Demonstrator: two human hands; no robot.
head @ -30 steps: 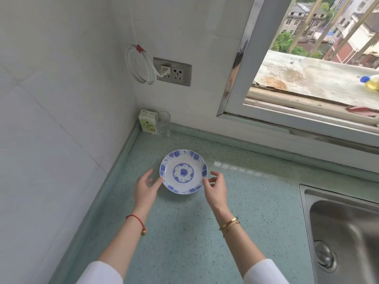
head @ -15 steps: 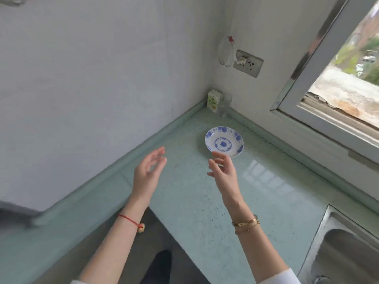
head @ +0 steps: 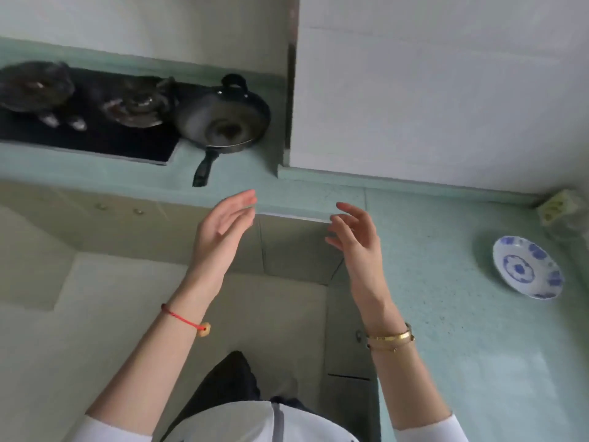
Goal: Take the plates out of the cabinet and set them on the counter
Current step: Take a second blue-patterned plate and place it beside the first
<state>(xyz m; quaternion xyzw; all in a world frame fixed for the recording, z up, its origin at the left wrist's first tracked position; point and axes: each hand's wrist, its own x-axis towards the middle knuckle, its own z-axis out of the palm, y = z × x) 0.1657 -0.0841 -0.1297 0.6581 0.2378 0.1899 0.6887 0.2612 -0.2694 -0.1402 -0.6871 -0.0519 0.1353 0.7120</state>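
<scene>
Both hands, the left hand (head: 223, 224) and the right hand (head: 357, 237), hang empty with fingers loosely spread, held apart over the inner corner of the counter (head: 446, 314) and touching nothing. One blue-patterned plate (head: 527, 271) sits on the counter, well to the right of the right hand and near the wall. No other plates or open cabinet show. Below the counter edge are closed cabinet doors (head: 296, 247). Likely risks: a hurried reach could knock a wrist on that edge, or a later plate could strike the one already down.
</scene>
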